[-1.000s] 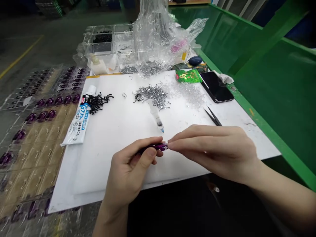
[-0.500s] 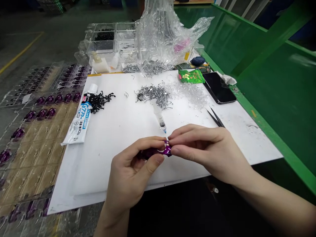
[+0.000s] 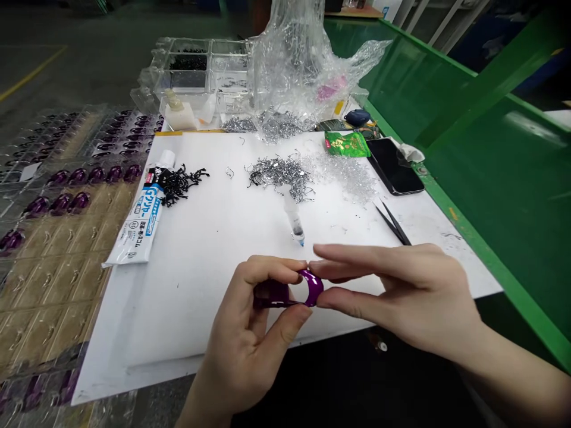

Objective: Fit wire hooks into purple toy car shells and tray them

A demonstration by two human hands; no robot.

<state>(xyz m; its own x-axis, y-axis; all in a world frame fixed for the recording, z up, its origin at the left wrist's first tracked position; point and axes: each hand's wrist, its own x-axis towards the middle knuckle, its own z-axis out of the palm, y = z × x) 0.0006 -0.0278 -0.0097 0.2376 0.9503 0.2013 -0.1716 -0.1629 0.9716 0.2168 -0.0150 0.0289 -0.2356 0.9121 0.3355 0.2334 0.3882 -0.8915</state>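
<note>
A glossy purple curved part (image 3: 314, 288) with a wide opening sits between my hands above the front of the white board (image 3: 196, 309). My left hand (image 3: 256, 336) grips it between thumb and fingers, which cover some of its left side. The thumb and fingertips of my right hand (image 3: 401, 297) pinch its right end. Just beyond my fingers lies a small clear tube with a blue tip (image 3: 295, 223). Black tweezers (image 3: 393, 223) rest on the board behind my right hand.
Silvery wire-like pieces (image 3: 285, 172), clear bits (image 3: 350, 172) and black pieces (image 3: 181, 183) lie in piles. A glue tube (image 3: 141, 220) is at left; a phone (image 3: 396, 166) and green packet (image 3: 347, 144) at right. Plastic trays (image 3: 57, 255) hold purple parts. A green wall (image 3: 473, 142) bounds the right.
The purple part has turned and come lower and a little right, showing more of its opening. My right fingers have shifted along with it and are straighter.
</note>
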